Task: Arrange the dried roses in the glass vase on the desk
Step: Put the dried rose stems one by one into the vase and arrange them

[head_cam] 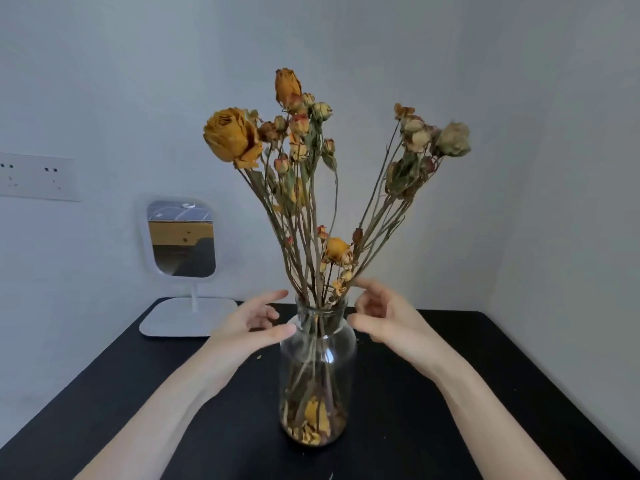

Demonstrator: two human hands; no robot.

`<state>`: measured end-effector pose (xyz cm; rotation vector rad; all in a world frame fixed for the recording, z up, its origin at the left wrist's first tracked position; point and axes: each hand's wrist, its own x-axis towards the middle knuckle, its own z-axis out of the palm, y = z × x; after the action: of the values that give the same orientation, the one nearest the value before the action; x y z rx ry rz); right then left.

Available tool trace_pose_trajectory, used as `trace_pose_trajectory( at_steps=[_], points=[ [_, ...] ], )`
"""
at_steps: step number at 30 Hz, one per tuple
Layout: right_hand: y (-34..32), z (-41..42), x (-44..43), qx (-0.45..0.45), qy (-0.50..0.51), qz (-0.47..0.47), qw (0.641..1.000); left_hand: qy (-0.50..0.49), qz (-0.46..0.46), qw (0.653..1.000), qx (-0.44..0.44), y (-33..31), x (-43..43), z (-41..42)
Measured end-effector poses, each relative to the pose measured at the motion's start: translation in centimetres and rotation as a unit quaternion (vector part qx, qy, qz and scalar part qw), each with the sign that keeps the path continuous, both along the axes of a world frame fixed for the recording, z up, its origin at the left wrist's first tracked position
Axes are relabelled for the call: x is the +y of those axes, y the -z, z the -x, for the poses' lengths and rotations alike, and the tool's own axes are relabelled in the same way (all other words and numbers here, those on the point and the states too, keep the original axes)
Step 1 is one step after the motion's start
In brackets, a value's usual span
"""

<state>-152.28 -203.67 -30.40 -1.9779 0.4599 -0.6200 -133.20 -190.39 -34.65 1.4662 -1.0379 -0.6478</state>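
Note:
A clear glass vase (pixel 317 372) stands upright on the black desk (pixel 450 393), with fallen yellow petals at its bottom. Several dried roses (pixel 301 140) rise from its neck: orange and yellow heads lean left and centre, a paler bunch (pixel 429 140) fans out to the right. My left hand (pixel 252 323) hovers at the left of the vase neck, fingers apart, thumb tip close to the glass. My right hand (pixel 381 317) sits at the right of the neck, fingers spread, index tip near the lowest stems. Neither hand holds anything.
A white-framed standing mirror (pixel 181 237) with a flat base (pixel 187 317) stands at the back left of the desk. A wall socket plate (pixel 38 176) is on the left wall. Small petal crumbs lie on the desk near the vase. Walls close in behind and at the right.

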Motion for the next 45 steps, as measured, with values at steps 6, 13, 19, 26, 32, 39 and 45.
trace_pose_trajectory(
  at_steps=[6,13,19,26,32,39,45],
  points=[
    [1.2,-0.8,0.5,0.036,0.013,0.091,0.995,0.044,-0.023,0.999,-0.016,2.3,0.0,1.5],
    [3.0,-2.2,1.0,-0.001,0.009,0.079,0.997,0.092,0.034,0.995,-0.026,5.7,-0.5,4.1],
    [3.7,-2.7,0.1,-0.032,0.013,0.031,0.999,0.024,0.057,0.998,-0.026,6.5,-1.7,4.3],
    [0.8,-5.8,-3.8,-0.043,0.032,0.024,0.998,0.013,0.033,0.999,-0.005,3.3,-6.4,1.2],
    [0.0,-10.1,-8.2,-0.043,0.040,0.029,0.998,0.010,0.022,0.999,0.034,2.8,-11.6,-2.6],
    [1.5,-12.5,-12.0,-0.039,0.033,0.000,0.999,0.020,-0.010,0.999,0.046,3.9,-15.1,-5.3],
    [2.0,-13.7,-13.6,-0.010,0.026,0.015,1.000,0.016,-0.018,0.998,0.060,4.9,-16.5,-6.2]
  ],
)
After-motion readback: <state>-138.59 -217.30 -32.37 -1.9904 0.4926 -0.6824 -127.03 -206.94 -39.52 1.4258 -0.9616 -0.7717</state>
